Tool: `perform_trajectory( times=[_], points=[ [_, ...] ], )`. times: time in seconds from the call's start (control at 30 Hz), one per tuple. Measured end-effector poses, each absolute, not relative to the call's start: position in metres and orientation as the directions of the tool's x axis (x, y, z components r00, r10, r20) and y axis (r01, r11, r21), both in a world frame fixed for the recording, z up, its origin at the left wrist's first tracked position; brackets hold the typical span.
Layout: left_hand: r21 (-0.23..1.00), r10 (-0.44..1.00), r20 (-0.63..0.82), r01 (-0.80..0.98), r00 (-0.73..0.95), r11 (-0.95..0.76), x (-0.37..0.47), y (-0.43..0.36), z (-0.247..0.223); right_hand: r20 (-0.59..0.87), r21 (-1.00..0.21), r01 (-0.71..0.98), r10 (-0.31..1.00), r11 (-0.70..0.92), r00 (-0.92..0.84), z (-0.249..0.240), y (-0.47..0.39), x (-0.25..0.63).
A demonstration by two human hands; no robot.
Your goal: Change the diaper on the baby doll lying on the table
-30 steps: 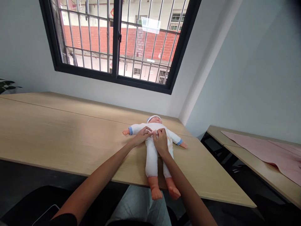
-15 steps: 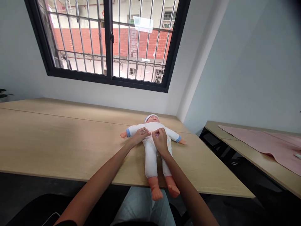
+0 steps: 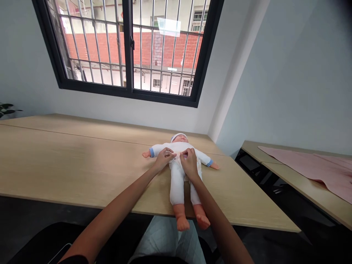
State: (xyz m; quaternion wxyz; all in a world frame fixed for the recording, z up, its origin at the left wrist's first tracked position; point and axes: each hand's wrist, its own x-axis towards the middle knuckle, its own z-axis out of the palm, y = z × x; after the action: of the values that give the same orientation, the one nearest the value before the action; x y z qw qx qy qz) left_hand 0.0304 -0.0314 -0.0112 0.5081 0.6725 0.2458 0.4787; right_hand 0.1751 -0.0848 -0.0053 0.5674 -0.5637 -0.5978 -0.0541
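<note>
A baby doll (image 3: 176, 187) in white clothes with blue cuffs lies on its back on the table, head away from me and feet over the near edge. Around its hips is a pale diaper (image 3: 199, 165), largely covered by my hands. My left hand (image 3: 164, 158) is closed in a pinch at the diaper's front waist, on the left. Just across from it, my right hand (image 3: 189, 161) pinches the waist on the right side. The bits between my fingertips are small and partly hidden.
The wooden table (image 3: 82, 161) reaches far to the left. A second table (image 3: 249, 146) at the right carries a pink cloth (image 3: 305, 165). Behind stands a wall with a barred window (image 3: 162, 95). A plant (image 3: 7, 109) shows at the left edge.
My hands have drawn slightly apart at the diaper's waist, both still pinching. The whole view has shifted a little, and the doll lies as before.
</note>
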Motion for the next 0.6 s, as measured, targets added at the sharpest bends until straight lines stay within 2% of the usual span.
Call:
perform_trajectory(
  times=[0.33, 0.43, 0.5, 0.6],
  points=[
    [0.889, 0.853, 0.434, 0.015, 0.289, -0.457, 0.030, -0.036, -0.006, 0.733, -0.665, 0.620, 0.524, 0.417, 0.434, -0.004, -0.085, 0.184],
    [0.920, 0.886, 0.359, 0.051, 0.293, -0.389, 0.022, -0.029, -0.007, 0.695, -0.708, 0.631, 0.473, 0.316, 0.542, -0.007, -0.083, 0.218],
    [0.945, 0.897, 0.281, 0.065, 0.341, -0.321, 0.016, -0.021, -0.009, 0.616, -0.766, 0.602, 0.531, 0.228, 0.582, -0.014, -0.083, 0.246],
    [0.974, 0.890, 0.187, 0.038, 0.417, -0.222, 0.016, -0.009, -0.014, 0.544, -0.779, 0.603, 0.665, 0.173, 0.512, -0.026, -0.082, 0.273]
  ],
)
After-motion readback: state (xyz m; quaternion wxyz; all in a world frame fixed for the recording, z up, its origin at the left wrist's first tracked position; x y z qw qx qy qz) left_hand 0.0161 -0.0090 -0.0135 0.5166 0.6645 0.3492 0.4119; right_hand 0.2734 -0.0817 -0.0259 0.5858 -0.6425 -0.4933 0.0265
